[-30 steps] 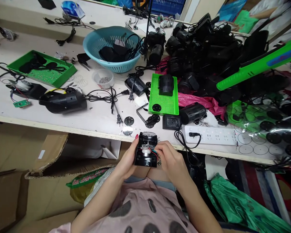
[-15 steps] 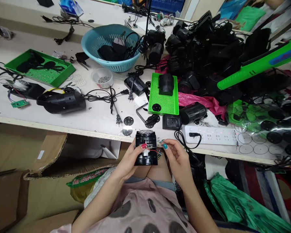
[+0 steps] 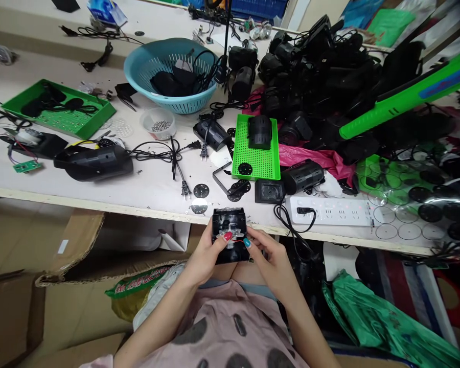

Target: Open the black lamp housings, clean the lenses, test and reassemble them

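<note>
So, the main change from half a second ago: the right hand (image 3: 270, 254) was hanging off to the side of the black housing (image 3: 230, 255), and now it's back up against its right edge. The housing also tips differently, so you see more of its hollow inside. To me that reads as the fiddly bit with the wiring being back on, with both hands on one part.

The left hand (image 3: 206, 256) has its fingers wrapped around the left side, thumb reaching over onto the clear piece (image 3: 235, 233) inside. Right thumb sits by the red wire (image 3: 238, 241); can't tell if those fingers are pinching the wire, the housing wall or something behind it. The housing is up in the air just off the front edge of the worktop (image 3: 161, 197), over the lap.

Quick count: one housing in hand, plus four loose black cylinders on the worktop: one toward the left end (image 3: 99, 162), one behind the middle tray (image 3: 212, 134), one in that green tray (image 3: 255, 159) and one just right of it (image 3: 303, 176). Two green trays are plain to see. One blue basket (image 3: 189, 106), one tub of screws (image 3: 161, 126), one bent bracket (image 3: 220, 183), one square base (image 3: 269, 191), one power strip (image 3: 345, 213) along the front edge with one plug in it. The heap (image 3: 329, 71) toward the back right is too tangled to count.
</note>
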Demonstrator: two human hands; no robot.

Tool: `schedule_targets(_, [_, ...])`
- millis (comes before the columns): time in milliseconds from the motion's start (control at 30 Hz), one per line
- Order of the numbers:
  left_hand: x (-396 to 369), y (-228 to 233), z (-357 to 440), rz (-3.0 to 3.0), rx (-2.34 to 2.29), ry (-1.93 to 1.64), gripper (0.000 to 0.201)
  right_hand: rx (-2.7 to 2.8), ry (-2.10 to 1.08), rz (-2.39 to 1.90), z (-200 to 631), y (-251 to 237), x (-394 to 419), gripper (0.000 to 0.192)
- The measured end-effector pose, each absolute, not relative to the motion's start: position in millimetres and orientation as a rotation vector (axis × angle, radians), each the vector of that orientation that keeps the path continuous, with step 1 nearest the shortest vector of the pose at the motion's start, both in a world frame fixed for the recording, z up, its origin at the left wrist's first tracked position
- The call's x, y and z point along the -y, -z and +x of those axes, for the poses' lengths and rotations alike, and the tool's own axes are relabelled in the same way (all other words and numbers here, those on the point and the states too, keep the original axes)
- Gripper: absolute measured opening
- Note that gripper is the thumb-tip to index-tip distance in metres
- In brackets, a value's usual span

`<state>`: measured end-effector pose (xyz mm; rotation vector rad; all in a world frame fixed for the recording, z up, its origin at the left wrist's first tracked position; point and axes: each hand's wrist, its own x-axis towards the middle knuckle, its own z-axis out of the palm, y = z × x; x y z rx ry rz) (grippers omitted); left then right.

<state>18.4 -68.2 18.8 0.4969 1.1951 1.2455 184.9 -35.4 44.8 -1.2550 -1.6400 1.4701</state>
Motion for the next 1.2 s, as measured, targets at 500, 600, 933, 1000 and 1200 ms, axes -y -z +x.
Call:
schedule_targets(500, [73, -9, 12, 0.909, -1.169, -1.257, 0.057, 1.792, -1.15, -1.316, 182, -57, 35, 0.027])
schedule_targets(600, [73, -12, 13, 0.954, -1.183, -1.256, 0.059, 1.74, -1.124, -1.335, 178, -54, 37, 0.028])
schedule_targets(933, [74, -19, 19, 0.961, -1.229, -1.241, 0.064, 1.677, -1.019, -1.493, 171, -56, 39, 0.025])
schedule_targets(1000, [75, -20, 20, 0.948, -1.247, -1.246, 0.062, 1.675, -1.004, -1.514, 170, -56, 39, 0.024])
schedule_targets(1200, [78, -12, 20, 0.91, -1.259, -1.257, 0.059, 1.706, -0.993, -1.522, 169, -54, 40, 0.023])
